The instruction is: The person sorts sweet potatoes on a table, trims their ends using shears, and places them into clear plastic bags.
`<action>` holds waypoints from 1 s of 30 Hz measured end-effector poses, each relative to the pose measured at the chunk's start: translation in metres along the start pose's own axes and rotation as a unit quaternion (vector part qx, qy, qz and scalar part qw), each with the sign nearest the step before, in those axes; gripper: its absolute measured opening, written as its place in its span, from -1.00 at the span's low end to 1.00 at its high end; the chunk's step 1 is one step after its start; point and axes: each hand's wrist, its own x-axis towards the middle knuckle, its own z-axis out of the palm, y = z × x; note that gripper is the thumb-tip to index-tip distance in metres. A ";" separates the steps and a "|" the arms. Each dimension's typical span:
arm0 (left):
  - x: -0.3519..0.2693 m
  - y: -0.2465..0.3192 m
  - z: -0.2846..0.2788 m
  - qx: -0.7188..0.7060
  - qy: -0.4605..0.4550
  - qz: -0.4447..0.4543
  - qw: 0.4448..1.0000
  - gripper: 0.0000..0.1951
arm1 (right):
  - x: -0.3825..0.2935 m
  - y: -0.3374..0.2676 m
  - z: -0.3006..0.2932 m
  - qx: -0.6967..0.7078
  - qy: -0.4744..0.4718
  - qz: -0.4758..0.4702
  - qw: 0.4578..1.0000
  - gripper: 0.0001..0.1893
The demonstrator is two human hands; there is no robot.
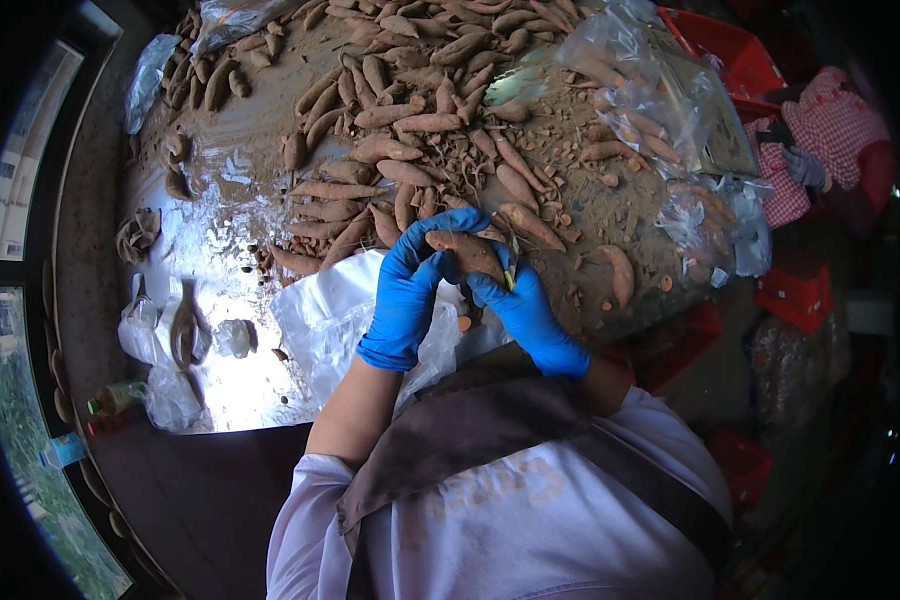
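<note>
My left hand (420, 274), in a blue glove, grips one end of a sweet potato (471, 253) covered in soil. Against its other end is my right hand (521, 296), gloved the same way and closed around a small knife (510, 266) with a yellow part; most of the tool is hidden by the fingers. Under my hands a clear plastic bag (330, 300) lies at the table's near edge. Just beyond them, a big heap of sweet potatoes (405, 172) covers the middle of the metal table (217, 217), with cut ends and root bits among them.
Filled plastic bags (709, 217) of sweet potatoes stand on the right. A co-worker in a checked garment (832, 127) is beyond them, near a red crate (720, 56). Crumpled bags (169, 330) and a bottle with a green cap (112, 399) are at the left.
</note>
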 end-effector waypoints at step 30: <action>0.006 -0.004 -0.003 -0.083 -0.010 -0.043 0.996 -0.50 | 0.016 -0.017 -0.012 -0.214 -0.006 -0.251 0.944 -0.43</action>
